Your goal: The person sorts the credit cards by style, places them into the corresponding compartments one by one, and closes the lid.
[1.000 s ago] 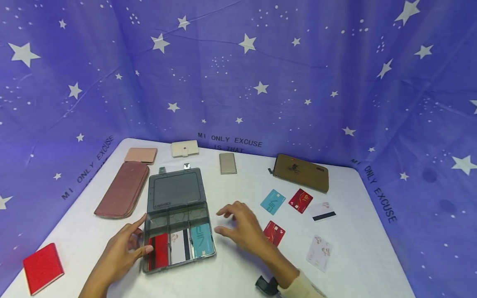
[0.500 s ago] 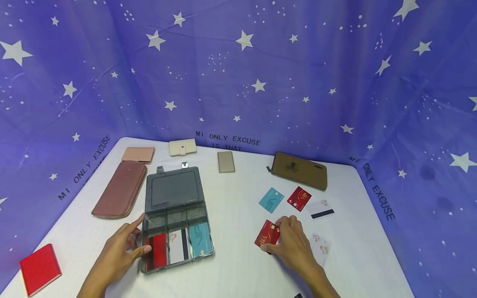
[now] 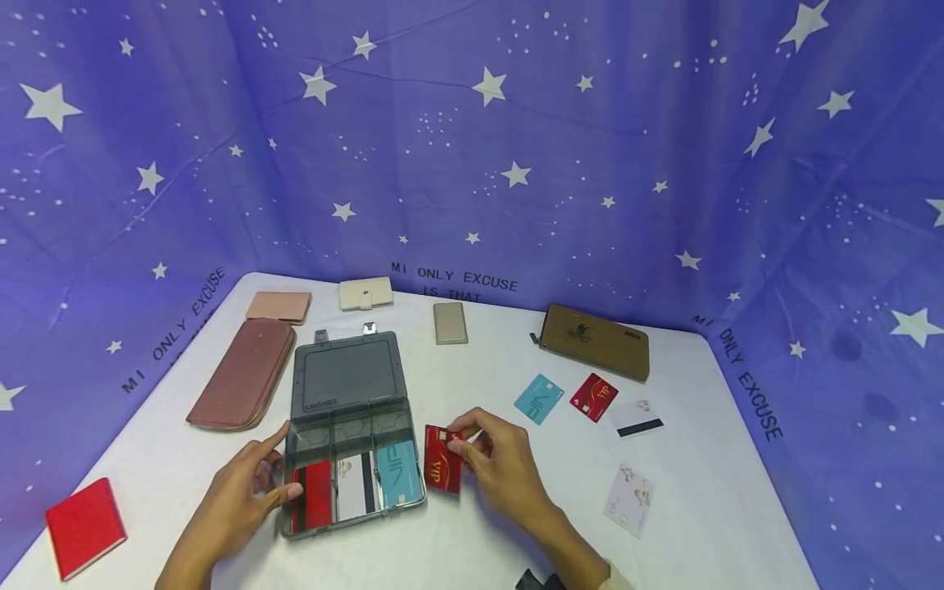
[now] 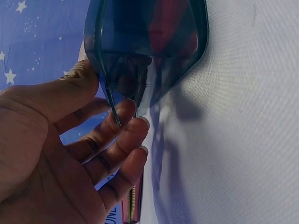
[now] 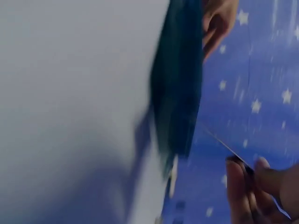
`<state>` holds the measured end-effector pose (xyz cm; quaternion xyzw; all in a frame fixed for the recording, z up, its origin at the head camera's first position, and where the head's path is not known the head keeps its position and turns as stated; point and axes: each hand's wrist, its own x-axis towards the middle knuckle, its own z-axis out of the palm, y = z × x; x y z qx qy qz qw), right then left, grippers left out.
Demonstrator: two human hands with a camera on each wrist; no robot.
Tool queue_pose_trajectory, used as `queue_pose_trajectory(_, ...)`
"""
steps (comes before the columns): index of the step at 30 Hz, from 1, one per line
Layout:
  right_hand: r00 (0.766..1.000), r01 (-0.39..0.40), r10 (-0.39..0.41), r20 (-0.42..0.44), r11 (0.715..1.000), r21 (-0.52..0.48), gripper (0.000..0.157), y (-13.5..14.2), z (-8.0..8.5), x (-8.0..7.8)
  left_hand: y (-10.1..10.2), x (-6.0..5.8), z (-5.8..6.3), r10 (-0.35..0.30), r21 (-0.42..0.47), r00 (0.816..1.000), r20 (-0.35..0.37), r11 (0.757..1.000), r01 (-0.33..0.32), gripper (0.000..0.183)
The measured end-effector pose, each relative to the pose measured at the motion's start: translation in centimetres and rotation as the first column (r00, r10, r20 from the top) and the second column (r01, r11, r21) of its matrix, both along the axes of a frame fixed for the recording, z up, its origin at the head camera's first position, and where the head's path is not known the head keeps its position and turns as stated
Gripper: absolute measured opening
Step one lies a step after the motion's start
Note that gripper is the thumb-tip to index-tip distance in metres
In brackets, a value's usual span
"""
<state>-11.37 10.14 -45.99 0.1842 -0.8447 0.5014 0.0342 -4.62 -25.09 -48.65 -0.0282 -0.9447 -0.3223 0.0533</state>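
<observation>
A grey see-through plastic box (image 3: 350, 378) lies with its lid folded back. Its front compartments hold a red card (image 3: 317, 493), a white card (image 3: 351, 489) with a black stripe and a teal card (image 3: 398, 475). My left hand (image 3: 239, 492) grips the box's left side, thumb over the rim and fingers along the outside wall (image 4: 149, 42). Between thumb and fingers, my right hand (image 3: 505, 463) pinches a red VIP card (image 3: 441, 467) by its upper right corner, just right of the box. In the right wrist view that card (image 5: 229, 148) shows edge-on, above the table.
On the right lie a teal card (image 3: 539, 399), a red VIP card (image 3: 594, 397), a striped white card (image 3: 637, 418) and a pale card (image 3: 630, 500). Around them and the box are a brown wallet (image 3: 597, 342), a maroon wallet (image 3: 243, 375), smaller card holders (image 3: 365, 293) and a red notebook (image 3: 86, 528).
My right hand went right to the red VIP card near the table's middle, took it up and brought it left beside the box. The left hand has stayed on the box.
</observation>
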Motion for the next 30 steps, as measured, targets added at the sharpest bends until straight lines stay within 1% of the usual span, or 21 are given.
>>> queue_pose_trajectory(3, 0.994, -0.019, 0.016, -0.104, 0.999, -0.036, 0.014, -2.6, 0.7, -0.3, 0.1, -0.1, 0.0, 0.001, 0.004, 1.0, 0.007, 1.0, -0.001, 0.087)
queue_pose_trajectory(5, 0.987, -0.01, 0.004, -0.161, 0.999, -0.036, 0.014, -4.0, 1.1, -0.4, 0.1, -0.2, -0.1, -0.003, 0.008, 1.0, 0.011, 1.0, 0.003, 0.087)
queue_pose_trajectory(7, 0.983, -0.006, -0.003, -0.183, 0.999, -0.053, 0.016, -5.2, 1.5, -0.3, 0.2, -0.2, 0.0, -0.007, 0.01, 1.0, 0.011, 1.0, 0.007, 0.087)
queue_pose_trajectory(10, 0.984, -0.04, 0.024, -0.175, 0.995, -0.09, 0.018, -6.7, 2.1, -0.2, 0.2, -0.4, 0.0, -0.011, 0.003, 1.0, 0.006, 1.0, 0.011, 0.087)
queue_pose_trajectory(13, 0.988, -0.089, 0.073, -0.138, 0.989, -0.12, 0.014, -8.4, 2.2, -0.2, 0.2, -0.4, 0.1, -0.005, -0.008, 1.0, 0.002, 1.0, 0.005, 0.088)
queue_pose_trajectory(17, 0.988, -0.137, 0.126, -0.085, 0.981, -0.135, 0.011, -11.0, 1.5, -0.6, 0.0, -0.4, 0.2, 0.005, -0.004, 1.0, 0.007, 1.0, -0.005, 0.088)
queue_pose_trajectory(20, 0.986, -0.15, 0.141, -0.089, 0.983, -0.107, 0.011, -13.0, 0.5, -0.8, -0.1, -0.4, 0.1, 0.005, 0.003, 1.0, 0.003, 1.0, -0.005, 0.087)
queue_pose_trajectory(23, 0.98, -0.142, 0.138, -0.143, 0.99, -0.017, 0.011, -14.5, -0.5, -0.7, -0.1, -0.3, 0.0, 0.004, 0.0, 1.0, 0.004, 1.0, -0.004, 0.087)
queue_pose_trajectory(25, 0.97, -0.125, 0.142, -0.197, 0.988, 0.095, 0.01, -15.1, -1.1, -0.6, -0.1, -0.3, 0.0, 0.009, -0.001, 1.0, 0.015, 1.0, -0.009, 0.088)
queue_pose_trajectory(26, 0.962, -0.118, 0.154, -0.224, 0.979, 0.167, 0.01, -15.3, -1.4, -0.5, -0.1, -0.3, 0.0, 0.011, -0.002, 1.0, 0.024, 1.0, -0.011, 0.088)
queue_pose_trajectory(27, 0.953, -0.106, 0.171, -0.251, 0.962, 0.251, 0.01, -15.5, -1.6, -0.3, -0.1, -0.2, -0.1, 0.013, -0.003, 0.999, 0.034, 1.0, -0.013, 0.088)
queue_pose_trajectory(28, 0.942, -0.096, 0.195, -0.275, 0.937, 0.336, 0.01, -15.6, -1.8, -0.2, -0.2, -0.2, -0.1, 0.015, -0.004, 0.999, 0.04, 1.0, -0.015, 0.089)
queue_pose_trajectory(30, 0.916, -0.069, 0.25, -0.314, 0.868, 0.491, 0.011, -15.6, -2.0, 0.1, -0.2, -0.2, -0.1, 0.019, -0.004, 0.999, 0.042, 1.0, -0.018, 0.089)
